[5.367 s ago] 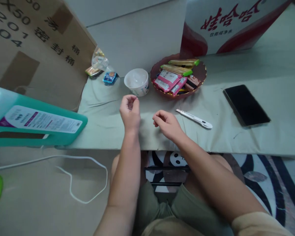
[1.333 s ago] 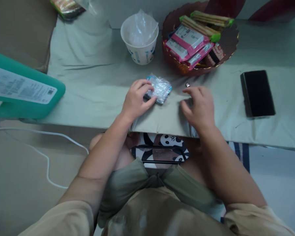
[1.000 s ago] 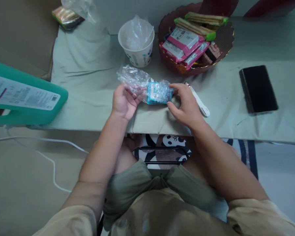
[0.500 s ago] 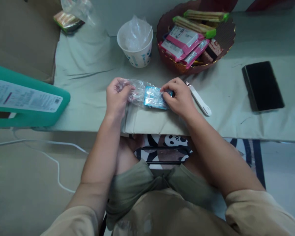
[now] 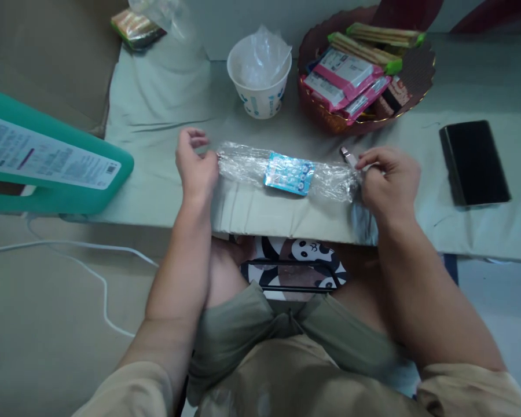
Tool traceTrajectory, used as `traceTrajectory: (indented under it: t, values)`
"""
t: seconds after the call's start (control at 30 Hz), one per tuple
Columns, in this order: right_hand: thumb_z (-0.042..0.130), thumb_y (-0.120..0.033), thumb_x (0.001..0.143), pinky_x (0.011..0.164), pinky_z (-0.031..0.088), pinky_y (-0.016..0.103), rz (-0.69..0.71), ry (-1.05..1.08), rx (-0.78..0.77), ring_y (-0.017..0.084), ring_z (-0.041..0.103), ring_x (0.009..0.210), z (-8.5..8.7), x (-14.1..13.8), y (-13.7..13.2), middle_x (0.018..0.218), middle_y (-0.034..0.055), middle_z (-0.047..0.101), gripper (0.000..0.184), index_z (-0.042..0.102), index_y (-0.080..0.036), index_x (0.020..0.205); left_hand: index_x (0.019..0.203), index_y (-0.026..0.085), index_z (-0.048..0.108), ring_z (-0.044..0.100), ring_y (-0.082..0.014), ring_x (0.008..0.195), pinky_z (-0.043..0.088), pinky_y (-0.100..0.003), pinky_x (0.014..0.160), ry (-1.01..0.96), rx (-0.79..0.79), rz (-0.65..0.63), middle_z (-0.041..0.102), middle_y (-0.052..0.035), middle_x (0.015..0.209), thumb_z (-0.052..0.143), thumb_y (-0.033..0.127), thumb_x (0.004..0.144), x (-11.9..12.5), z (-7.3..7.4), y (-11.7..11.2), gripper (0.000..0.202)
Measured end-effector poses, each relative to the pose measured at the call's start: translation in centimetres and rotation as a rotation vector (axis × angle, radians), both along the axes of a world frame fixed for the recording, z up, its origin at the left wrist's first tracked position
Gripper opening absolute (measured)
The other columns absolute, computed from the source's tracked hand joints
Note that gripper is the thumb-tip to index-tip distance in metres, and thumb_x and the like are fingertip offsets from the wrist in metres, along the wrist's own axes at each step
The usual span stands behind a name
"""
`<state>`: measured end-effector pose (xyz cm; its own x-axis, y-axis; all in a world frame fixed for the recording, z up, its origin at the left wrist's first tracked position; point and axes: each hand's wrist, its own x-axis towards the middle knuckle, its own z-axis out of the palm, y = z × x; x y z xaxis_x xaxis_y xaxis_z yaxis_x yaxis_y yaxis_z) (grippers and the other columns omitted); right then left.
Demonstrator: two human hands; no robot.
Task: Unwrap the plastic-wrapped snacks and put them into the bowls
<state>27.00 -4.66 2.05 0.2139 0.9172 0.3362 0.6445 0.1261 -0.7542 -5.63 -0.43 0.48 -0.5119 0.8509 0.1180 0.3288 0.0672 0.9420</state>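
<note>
A clear plastic wrapper point(image 5: 244, 164) is stretched sideways just above the cloth-covered table edge, with a flat blue packet point(image 5: 289, 174) at its middle. My left hand point(image 5: 196, 165) pinches the wrapper's left end between thumb and fingers. At the opposite end my right hand point(image 5: 388, 179) grips the crumpled plastic, fingers curled in. Behind the right hand lies a white-handled tool point(image 5: 348, 156), mostly covered by the hand now, which looks like a nail clipper or small knife. Whether the packet sits inside or under the plastic I cannot tell.
A paper cup point(image 5: 260, 98) holding clear plastic stands behind the wrapper. Beside it is a red bowl point(image 5: 330, 124) of wrapped snacks. A dark phone-like device point(image 5: 475, 162) lies right; a green container point(image 5: 117, 159) stands left. Another snack pack point(image 5: 136, 29) lies at back left.
My right hand has moved right, from the blue packet to the wrapper's right end. The plastic now stretches out on both sides of the packet. My left hand has shifted slightly left.
</note>
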Motion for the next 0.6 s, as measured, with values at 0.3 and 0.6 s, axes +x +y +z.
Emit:
traceTrajectory:
  t: [0.3,0.6]
  values:
    - [0.062,-0.030,0.081,0.101,0.050,0.051,0.401,-0.213,-0.003,0.029,0.069,0.103,0.2,-1.7,0.0,0.104,0.0077,0.075,0.017,0.071,-0.025,0.095,0.088,0.026,0.069,0.059,-0.0322,0.127,0.037,-0.053,0.118,0.623,0.127,-0.730,0.072,-0.0035,0.117,0.076,0.028,0.076,2.4,0.9,-2.4,0.014]
    - [0.058,-0.017,0.080,0.087,0.054,0.043,0.424,-0.187,0.008,0.026,0.071,0.092,3.2,-1.3,-2.9,0.095,0.0044,0.076,0.015,0.069,-0.027,0.081,0.074,0.019,0.067,0.065,-0.0149,0.070,0.049,-0.028,0.068,0.629,0.130,-0.892,0.071,-0.0015,0.074,0.061,0.022,0.085,4.3,6.3,-5.6,0.013]
